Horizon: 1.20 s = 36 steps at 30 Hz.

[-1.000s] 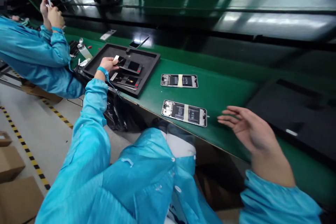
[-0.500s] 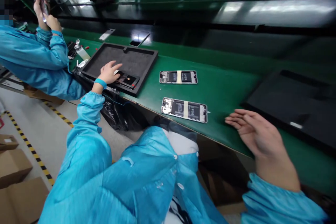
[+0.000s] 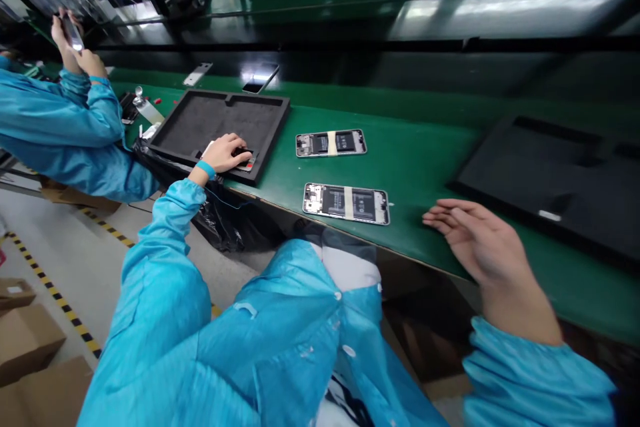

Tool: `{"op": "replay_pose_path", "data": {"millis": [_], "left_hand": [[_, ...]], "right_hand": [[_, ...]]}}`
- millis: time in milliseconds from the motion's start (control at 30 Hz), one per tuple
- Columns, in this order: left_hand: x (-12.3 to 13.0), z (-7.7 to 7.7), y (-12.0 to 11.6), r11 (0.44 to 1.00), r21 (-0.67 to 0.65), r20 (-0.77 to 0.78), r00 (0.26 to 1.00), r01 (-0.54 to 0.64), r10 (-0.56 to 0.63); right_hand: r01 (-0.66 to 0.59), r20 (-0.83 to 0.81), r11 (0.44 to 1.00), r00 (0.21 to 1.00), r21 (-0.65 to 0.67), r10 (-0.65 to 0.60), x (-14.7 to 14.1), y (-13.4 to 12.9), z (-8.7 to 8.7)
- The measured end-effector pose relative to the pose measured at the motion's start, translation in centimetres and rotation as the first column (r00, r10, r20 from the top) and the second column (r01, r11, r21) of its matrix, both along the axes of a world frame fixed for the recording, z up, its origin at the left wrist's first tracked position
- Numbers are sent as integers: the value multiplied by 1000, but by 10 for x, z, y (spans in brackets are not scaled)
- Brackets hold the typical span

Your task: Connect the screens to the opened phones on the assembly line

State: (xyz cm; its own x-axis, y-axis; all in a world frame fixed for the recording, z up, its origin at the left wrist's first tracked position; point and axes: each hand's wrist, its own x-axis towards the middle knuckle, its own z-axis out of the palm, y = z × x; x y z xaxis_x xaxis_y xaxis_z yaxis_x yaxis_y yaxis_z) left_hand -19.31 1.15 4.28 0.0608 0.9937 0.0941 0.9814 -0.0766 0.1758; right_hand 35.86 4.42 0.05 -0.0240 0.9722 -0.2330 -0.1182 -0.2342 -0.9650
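Observation:
My left hand (image 3: 227,152), with a blue band at the wrist, is over the near right corner of a dark foam tray (image 3: 273,130). Its fingers bend onto a dark phone part (image 3: 245,161) there and partly cover it; whether they grip it is unclear. Two opened phone bodies with batteries and pale strips across them lie on the green bench, one farther back (image 3: 345,142) and one near the edge (image 3: 326,200). My right hand (image 3: 477,237) hovers at the bench edge, right of the nearer body, fingers loosely curved and apart, holding nothing.
A black tray (image 3: 560,180) lies at the right. Behind the foam tray are a pale plate (image 3: 198,74) and a dark phone (image 3: 260,79). A bottle (image 3: 149,109) stands left. At far left a person in blue sleeves (image 3: 65,127) holds a phone. A black bag hangs below the edge.
My left hand has moved right over the phone part, its fingers now bent down and covering more of it. The view has shifted slightly; my right hand keeps its pose.

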Motion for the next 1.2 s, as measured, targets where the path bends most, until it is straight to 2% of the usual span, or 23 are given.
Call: {"op": "replay_pose_path", "data": {"millis": [167, 300, 400, 467, 533, 600, 667, 700, 767, 833, 900, 967, 1033, 1100, 1200], "left_hand": [[-1, 4, 7, 996, -28, -50, 995, 82, -83], [4, 8, 11, 995, -40, -154, 984, 87, -92], [7, 10, 9, 997, -38, -154, 986, 63, -68], [8, 10, 6, 999, -23, -124, 992, 34, -37], [9, 10, 0, 1000, -14, -83, 996, 24, -25], [10, 8, -6, 999, 5, -41, 999, 34, -33], [11, 5, -13, 995, 102, -11, 1000, -2, 3], [11, 4, -16, 984, 174, 10, 999, -36, 34], [16, -1, -23, 947, 316, 66, 997, -59, 40], [28, -7, -31, 892, 447, 119, 993, -60, 7], [51, -15, -39, 821, 569, 146, 988, -41, -53], [80, -28, -43, 760, 650, 150, 978, 14, -146], [110, -42, -41, 737, 672, 157, 958, 75, -242], [132, -55, -35, 759, 641, 179, 941, 111, -289], [146, -66, -28, 804, 588, 208, 943, 91, -259]], "right_hand": [[6, 15, 1000, 1000, 28, -7, -1, 1, 0], [-2, 25, 999, 1000, 39, 1, -3, 0, 1], [8, 27, 998, 1000, 60, -10, -2, -2, 0], [59, 55, 989, 996, 137, -68, 2, -3, -1], [164, 105, 949, 974, 268, -198, 14, -3, -1], [270, 178, 868, 912, 416, -369, 34, 0, 3], [309, 302, 778, 794, 547, -527, 64, 5, 11], [300, 390, 746, 704, 595, -594, 82, 7, 17], [267, 595, 744, 464, 612, -656, 117, 14, 30], [281, 763, 794, 236, 540, -602, 149, 23, 41], [336, 868, 840, 111, 425, -484, 172, 36, 47], [393, 939, 879, 91, 271, -331, 187, 53, 50], [431, 974, 893, 110, 134, -199, 197, 71, 51], [446, 984, 893, 123, 64, -132, 205, 84, 54], [426, 985, 903, 128, 51, -116, 216, 93, 61]]}}
